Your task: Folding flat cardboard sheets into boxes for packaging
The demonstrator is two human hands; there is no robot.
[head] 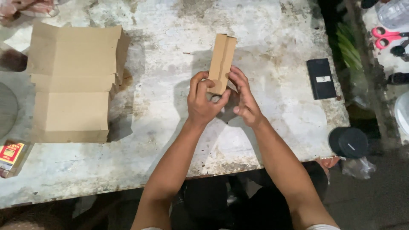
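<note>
Head view: both hands, left (pixel 203 101) and right (pixel 243 97), pinch the small box (pixel 221 64) with closed fingers; best to press its folds flat on the worktop (pixel 272 38)

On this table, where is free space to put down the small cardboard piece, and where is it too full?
Bare table lies between the stack of flat cardboard and the folded cardboard piece held by the left hand and right hand. More room lies between the hands and the black flat case. The left edge is crowded: cardboard and a red-yellow packet.
</note>
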